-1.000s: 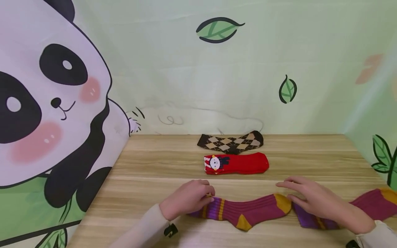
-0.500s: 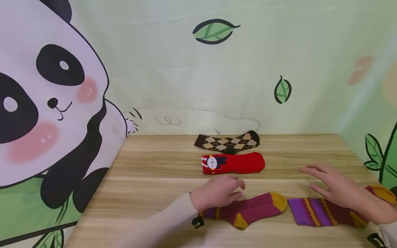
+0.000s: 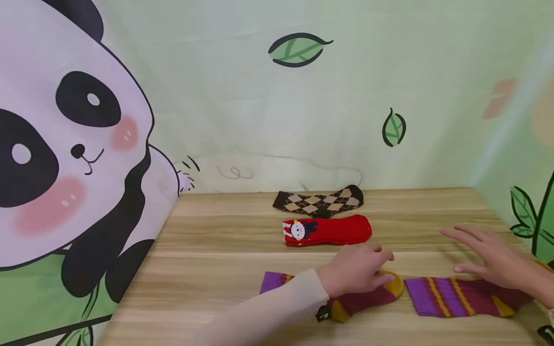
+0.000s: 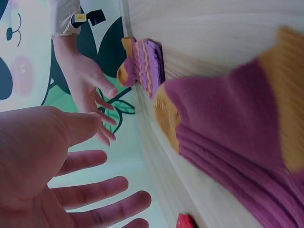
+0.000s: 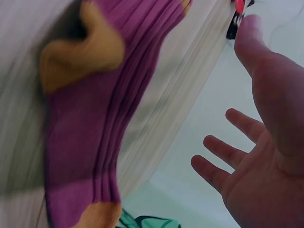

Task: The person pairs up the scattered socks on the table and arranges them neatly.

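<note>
My left hand (image 3: 357, 270) hovers over the foot end of a maroon ribbed sock (image 3: 368, 300) with a purple striped cuff and mustard heel and toe. In the left wrist view its fingers are spread and hold nothing. To the right, a matching sock (image 3: 454, 295) lies flat, cuff toward the first sock's toe; my right hand (image 3: 497, 259) is over its far part and hides its toe end. The right wrist view shows that hand's fingers extended and apart from the sock, with nothing in them.
Behind the striped pair lies a red sock (image 3: 339, 230) with a white cartoon figure. Farther back, an argyle sock (image 3: 320, 203) in brown and beige rests near the back wall. A panda backdrop (image 3: 143, 182) bounds the wooden table (image 3: 207, 230) at left.
My left hand has left the near sock's cuff and travelled right above its foot. My right hand has shifted right and away from that sock's toe, uncovering the second sock's striped cuff.
</note>
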Available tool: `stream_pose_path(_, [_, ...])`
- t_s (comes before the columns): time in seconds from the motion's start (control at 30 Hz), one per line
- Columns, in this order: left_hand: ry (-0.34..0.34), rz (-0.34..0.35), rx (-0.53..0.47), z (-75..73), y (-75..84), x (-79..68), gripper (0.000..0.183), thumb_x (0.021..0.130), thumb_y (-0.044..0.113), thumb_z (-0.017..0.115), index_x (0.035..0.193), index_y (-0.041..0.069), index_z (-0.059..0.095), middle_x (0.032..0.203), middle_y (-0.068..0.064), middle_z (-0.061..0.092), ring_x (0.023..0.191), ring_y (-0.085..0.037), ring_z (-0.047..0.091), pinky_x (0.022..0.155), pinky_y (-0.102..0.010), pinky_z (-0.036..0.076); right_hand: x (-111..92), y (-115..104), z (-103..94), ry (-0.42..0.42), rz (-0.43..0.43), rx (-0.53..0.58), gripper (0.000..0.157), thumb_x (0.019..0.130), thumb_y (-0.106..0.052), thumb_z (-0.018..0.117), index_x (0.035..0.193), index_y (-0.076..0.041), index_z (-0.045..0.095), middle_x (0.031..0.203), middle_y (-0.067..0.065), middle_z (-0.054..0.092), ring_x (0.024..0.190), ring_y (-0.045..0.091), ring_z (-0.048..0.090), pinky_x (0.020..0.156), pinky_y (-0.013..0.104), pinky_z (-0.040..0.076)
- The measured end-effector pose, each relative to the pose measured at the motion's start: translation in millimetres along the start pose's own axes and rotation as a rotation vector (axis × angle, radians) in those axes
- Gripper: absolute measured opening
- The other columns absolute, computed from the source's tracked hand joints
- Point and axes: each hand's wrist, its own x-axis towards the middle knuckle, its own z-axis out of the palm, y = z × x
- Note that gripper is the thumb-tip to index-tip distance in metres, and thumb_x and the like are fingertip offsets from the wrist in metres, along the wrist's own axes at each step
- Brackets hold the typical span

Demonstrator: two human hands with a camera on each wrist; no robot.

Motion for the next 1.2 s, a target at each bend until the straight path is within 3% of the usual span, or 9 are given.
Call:
stream_pose_path(0.13, [0.008, -0.007, 0.041, 2.9, 9.9, 11.0, 0.049, 0.098, 0.059, 0.06, 0.135, 0.028, 0.064, 0.117, 0.009, 0.065, 0.084, -0.001, 0.061, 0.05, -0.017, 0.039, -3.6, 9.0, 0.5, -0.084, 0.076, -0.018, 0.096, 0.077, -0.044, 0.089, 0.157, -0.019, 0.041, 0.143, 0.032, 0.048, 0.119, 0.057, 0.051, 0.085, 0.073, 0.044])
stream_pose_path(0.27, [-0.008, -0.028, 0.063, 4.3, 18.6, 20.8, 0.061, 0.096, 0.068, 0.055, 0.143, 0.029, 0.058, 0.135, 0.004, 0.062, 0.104, -0.01, 0.066, 0.065, -0.022, 0.053, -8.7, 19.7, 1.4, -0.152, 0.142, -0.016, 0.104, 0.075, -0.051, 0.087, 0.159, -0.017, 0.035, 0.144, 0.036, 0.044, 0.122, 0.06, 0.047, 0.09, 0.076, 0.04])
stream_pose_path(0.37, [-0.034, -0.058, 0.076, 4.0, 26.3, 28.5, 0.07, 0.093, 0.075, 0.052, 0.147, 0.031, 0.054, 0.137, 0.004, 0.06, 0.109, -0.012, 0.064, 0.072, -0.025, 0.054, -13.4, 28.3, 1.3, -0.165, 0.154, -0.019, 0.11, 0.073, -0.051, 0.088, 0.161, -0.017, 0.031, 0.142, 0.038, 0.044, 0.121, 0.062, 0.046, 0.091, 0.077, 0.039])
stream_pose_path(0.53, [-0.076, -0.098, 0.094, 9.2, 38.6, 39.7, 0.073, 0.089, 0.081, 0.05, 0.144, 0.033, 0.053, 0.123, 0.007, 0.059, 0.095, -0.011, 0.06, 0.06, -0.026, 0.048, -21.4, 43.5, 0.7, -0.2, 0.182, -0.042, 0.115, 0.071, -0.053, 0.088, 0.162, -0.014, 0.028, 0.141, 0.04, 0.043, 0.121, 0.063, 0.046, 0.091, 0.077, 0.039])
stream_pose_path(0.73, [-0.093, -0.153, 0.096, 17.3, 52.1, 48.3, 0.061, 0.088, 0.081, 0.051, 0.127, 0.033, 0.057, 0.112, 0.007, 0.058, 0.091, -0.013, 0.057, 0.059, -0.029, 0.047, -33.5, 61.6, 1.8, -0.239, 0.202, -0.035, 0.116, 0.069, -0.055, 0.088, 0.159, -0.009, 0.031, 0.139, 0.037, 0.045, 0.119, 0.062, 0.047, 0.088, 0.074, 0.043])
stream_pose_path(0.87, [-0.121, -0.199, 0.056, 20.1, 61.6, 55.1, 0.053, 0.088, 0.08, 0.054, 0.117, 0.036, 0.058, 0.111, 0.009, 0.058, 0.095, -0.013, 0.057, 0.067, -0.033, 0.048, -41.7, 71.0, 4.5, -0.227, 0.21, -0.017, 0.119, 0.068, -0.055, 0.089, 0.161, -0.011, 0.028, 0.138, 0.038, 0.044, 0.118, 0.063, 0.046, 0.087, 0.075, 0.043])
stream_pose_path(1.03, [-0.206, -0.202, 0.055, 25.4, 71.5, 61.0, 0.053, 0.088, 0.08, 0.053, 0.122, 0.039, 0.057, 0.115, 0.013, 0.057, 0.106, -0.011, 0.054, 0.084, -0.035, 0.046, -49.9, 79.1, 7.0, -0.21, 0.209, 0.0, 0.122, 0.065, -0.052, 0.091, 0.161, -0.014, 0.028, 0.138, 0.037, 0.045, 0.118, 0.063, 0.047, 0.088, 0.076, 0.042])
stream_pose_path(1.2, [-0.233, -0.182, 0.075, 33.1, 75.9, 65.4, 0.048, 0.089, 0.077, 0.054, 0.118, 0.038, 0.058, 0.11, 0.015, 0.057, 0.103, -0.01, 0.053, 0.084, -0.033, 0.042, -53.2, 84.1, 4.9, -0.272, 0.252, -0.004, 0.12, 0.066, -0.054, 0.09, 0.159, -0.009, 0.029, 0.137, 0.039, 0.045, 0.119, 0.065, 0.046, 0.09, 0.075, 0.042])
